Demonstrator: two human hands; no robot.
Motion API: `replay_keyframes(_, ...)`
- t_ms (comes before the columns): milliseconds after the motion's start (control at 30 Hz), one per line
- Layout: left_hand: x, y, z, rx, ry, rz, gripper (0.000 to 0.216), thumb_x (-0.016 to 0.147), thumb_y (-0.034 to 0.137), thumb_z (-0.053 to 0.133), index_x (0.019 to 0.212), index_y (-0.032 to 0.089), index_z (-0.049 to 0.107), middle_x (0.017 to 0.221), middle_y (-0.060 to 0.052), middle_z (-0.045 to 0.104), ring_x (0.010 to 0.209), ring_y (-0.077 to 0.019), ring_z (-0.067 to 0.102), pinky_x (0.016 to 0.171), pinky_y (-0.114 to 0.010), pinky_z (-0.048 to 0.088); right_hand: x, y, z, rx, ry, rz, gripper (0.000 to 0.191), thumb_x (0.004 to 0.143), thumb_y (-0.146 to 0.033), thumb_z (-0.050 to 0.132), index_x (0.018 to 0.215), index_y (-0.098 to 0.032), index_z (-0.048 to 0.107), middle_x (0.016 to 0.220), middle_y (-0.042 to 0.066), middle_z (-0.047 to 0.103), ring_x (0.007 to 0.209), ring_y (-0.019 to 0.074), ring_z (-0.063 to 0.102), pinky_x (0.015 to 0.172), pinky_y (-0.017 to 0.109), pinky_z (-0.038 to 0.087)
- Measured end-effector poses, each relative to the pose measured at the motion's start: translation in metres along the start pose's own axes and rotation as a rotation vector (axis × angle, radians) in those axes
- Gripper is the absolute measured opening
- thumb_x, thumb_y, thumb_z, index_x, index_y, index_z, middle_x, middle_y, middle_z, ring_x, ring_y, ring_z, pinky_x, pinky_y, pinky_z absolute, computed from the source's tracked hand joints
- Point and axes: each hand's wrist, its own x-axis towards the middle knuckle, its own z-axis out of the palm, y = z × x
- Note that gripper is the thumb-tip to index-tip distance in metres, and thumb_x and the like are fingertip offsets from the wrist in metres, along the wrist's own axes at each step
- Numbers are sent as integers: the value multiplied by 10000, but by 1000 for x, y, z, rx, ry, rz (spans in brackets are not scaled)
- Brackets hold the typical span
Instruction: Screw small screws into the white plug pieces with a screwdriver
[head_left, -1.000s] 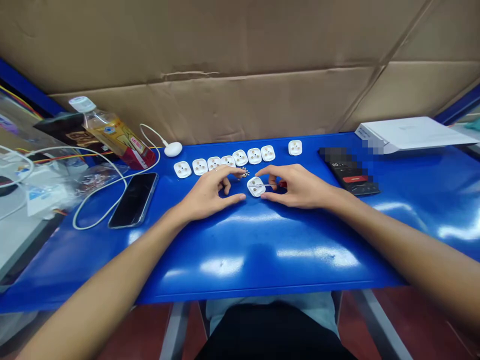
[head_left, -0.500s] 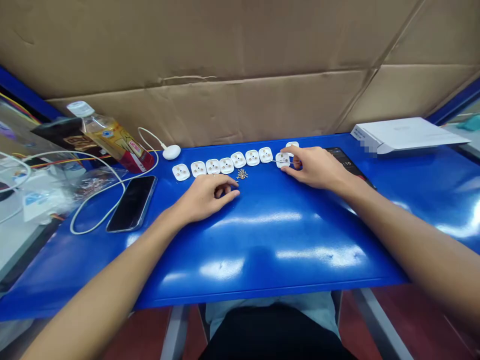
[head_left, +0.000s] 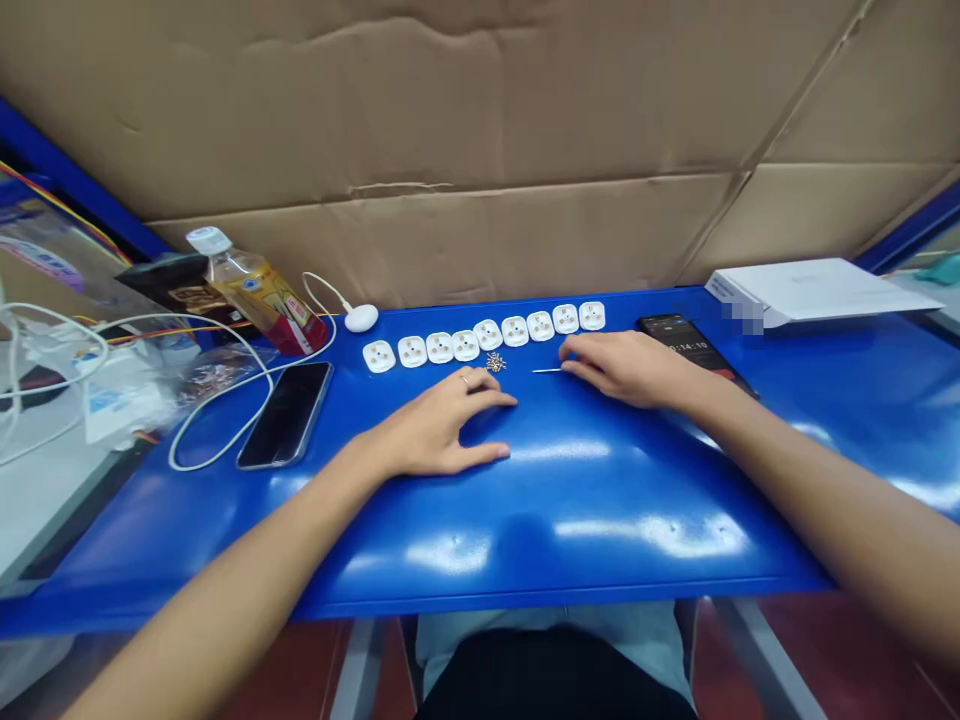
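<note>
My left hand [head_left: 442, 425] rests on the blue table with thumb and fingers spread apart, holding nothing. Just beyond its fingertips lies a small pile of tiny brass-coloured screws [head_left: 496, 361]. My right hand [head_left: 619, 367] is low over the table, its fingers closed round a thin silvery rod-like tool [head_left: 548, 371] that points left; the tool's other end is hidden in the hand. Beyond both hands runs a row of several white rounded-square plastic parts with small metal pieces in them, from the leftmost plastic part [head_left: 379, 356] to the rightmost plastic part [head_left: 592, 316].
A dark phone [head_left: 286, 414] and a looped white cable [head_left: 217, 461] lie on the left, near a drink bottle [head_left: 264, 295] and a round white device [head_left: 361, 318]. Right of my right hand are a phone showing a timer [head_left: 686, 345] and a white box [head_left: 821, 285].
My right hand has drawn back from the white parts towards me with the thin tool. My left hand has spread its fingers and moved slightly nearer. The view has shifted a little.
</note>
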Motion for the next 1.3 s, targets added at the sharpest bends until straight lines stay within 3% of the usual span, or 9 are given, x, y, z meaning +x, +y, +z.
replay_keyframes(100, 0, 6, 1, 53, -52, 44, 678, 947, 594, 710, 1509, 230, 605, 1474, -167, 600, 1329, -358, 577, 1133, -518, 482, -3, -8, -4, -140, -40, -40, 318, 1111, -393, 386, 1052, -226, 650, 1103, 93, 770, 804, 233, 697, 631, 334, 355)
replay_keyframes(300, -1, 5, 5, 69, -71, 74, 691, 1003, 617, 624, 1576, 240, 539, 1630, -148, 513, 1485, -366, 489, 1238, -564, 398, -2, -10, -7, -241, -53, 23, 297, 1102, -365, 398, 1100, -199, 645, 1104, 111, 766, 819, 267, 719, 610, 350, 380)
replay_keyframes(433, -3, 5, 4, 58, -134, 64, 841, 988, 677, 618, 1679, 252, 393, 1753, -122, 346, 1613, -370, 343, 1322, -561, 298, -4, -11, -8, -244, 25, -12, 403, 1105, -392, 377, 1231, -143, 668, 1238, 198, 738, 1095, 359, 712, 829, 439, 538)
replay_keyframes(533, -5, 10, 4, 79, -252, 50, 1030, 974, 758, 567, 1741, 178, 195, 1794, -146, 149, 1671, -371, 176, 1371, -556, 163, -8, -24, -6, -87, 100, -165, 754, 1050, -634, 468, 1530, -55, 516, 1593, 293, 518, 1468, 440, 507, 1150, 578, 461)
replay_keyframes(600, -6, 13, 4, 103, -291, 35, 1090, 976, 792, 517, 1744, 127, 122, 1789, -167, 57, 1678, -374, 103, 1378, -557, 107, -11, -36, -1, 80, 13, -256, 1080, 944, -817, 516, 1670, -41, 321, 1735, 286, 299, 1598, 438, 340, 1258, 598, 373)
replay_keyframes(667, -7, 15, 6, 122, -308, 11, 1126, 966, 819, 495, 1745, 117, 84, 1783, -172, 19, 1679, -372, 69, 1378, -549, 96, -13, -47, 7, 172, -109, -259, 1236, 892, -884, 517, 1704, -10, 193, 1762, 290, 154, 1647, 436, 206, 1307, 607, 297)
replay_keyframes(800, -8, 14, 9, 148, -291, 15, 1085, 988, 802, 472, 1749, 149, 58, 1785, -165, 27, 1678, -365, 84, 1374, -527, 113, -12, -56, 21, 226, -157, -248, 1255, 902, -870, 516, 1697, 33, 156, 1748, 307, 54, 1657, 445, 69, 1342, 646, 155)
replay_keyframes(1100, -6, 19, 14, 170, -273, -36, 1037, 1023, 791, 385, 1748, 129, 51, 1785, -165, -6, 1683, -339, 36, 1377, -494, 99, -12, -56, 26, 196, -95, -268, 1256, 906, -885, 485, 1691, 44, 169, 1732, 331, 92, 1654, 444, 97, 1341, 643, 161)
replay_keyframes(1300, -1, 29, 8, 157, -329, -124, 1081, 1019, 812, 340, 1729, 37, 86, 1776, -204, -18, 1679, -342, 3, 1383, -475, 92, -13, -60, 26, 205, -87, -234, 1249, 911, -895, 451, 1680, 56, 197, 1741, 322, 120, 1655, 442, 110, 1344, 638, 155)
